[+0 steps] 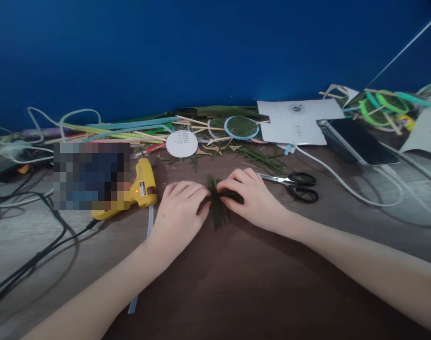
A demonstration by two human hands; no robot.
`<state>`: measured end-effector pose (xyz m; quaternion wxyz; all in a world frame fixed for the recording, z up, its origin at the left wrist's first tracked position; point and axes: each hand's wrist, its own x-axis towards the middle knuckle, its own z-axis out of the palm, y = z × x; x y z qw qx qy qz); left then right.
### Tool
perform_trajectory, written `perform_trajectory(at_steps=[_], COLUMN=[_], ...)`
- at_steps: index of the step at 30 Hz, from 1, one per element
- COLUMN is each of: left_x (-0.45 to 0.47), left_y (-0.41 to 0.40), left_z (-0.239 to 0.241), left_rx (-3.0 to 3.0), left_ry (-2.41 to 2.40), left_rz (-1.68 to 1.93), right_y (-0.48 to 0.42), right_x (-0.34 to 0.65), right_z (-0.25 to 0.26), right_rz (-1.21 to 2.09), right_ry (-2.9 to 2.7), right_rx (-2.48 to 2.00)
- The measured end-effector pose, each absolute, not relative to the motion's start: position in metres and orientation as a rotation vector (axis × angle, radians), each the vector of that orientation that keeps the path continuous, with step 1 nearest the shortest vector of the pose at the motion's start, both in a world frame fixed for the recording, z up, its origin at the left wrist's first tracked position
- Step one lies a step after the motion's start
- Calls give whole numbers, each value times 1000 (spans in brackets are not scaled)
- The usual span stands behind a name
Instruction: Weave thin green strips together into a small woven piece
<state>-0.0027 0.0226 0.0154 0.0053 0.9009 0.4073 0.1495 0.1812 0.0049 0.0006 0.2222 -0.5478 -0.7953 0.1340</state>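
Observation:
Between my two hands, low over the brown table, is a small bundle of dark green strips (pixel 219 215), its ends fanned out above and below the fingers. My left hand (pixel 180 215) pinches it from the left with bent fingers and thumb. From the right, my right hand (pixel 253 203) grips the same bundle, and dark green strips also show under its curled fingers. Exact fingertip contact is partly hidden. Black-handled scissors (pixel 291 180) lie just beyond my right hand. Left of my left hand rests a yellow glue gun (pixel 144 182) with its orange light lit and a clear glue stick (pixel 150 222) in its back.
Loose green strips (pixel 263 158), thin sticks, a white round label (pixel 182 143) and a blue-rimmed green disc (pixel 241 127) line the blue wall. A white card (pixel 300 123) stands beside a phone (pixel 360 141) with cables. Black cords (pixel 41 255) run along the left.

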Motion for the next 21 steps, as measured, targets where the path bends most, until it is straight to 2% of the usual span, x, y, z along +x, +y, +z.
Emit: perform_trajectory(at_steps=[21], left_x=[-2], left_y=[22], left_z=[24], left_rx=[2715], left_ry=[1306], left_rz=[399], right_y=[5], right_x=[185], right_z=[4], right_rz=[474], right_ry=[-2209], right_rx=[-1463])
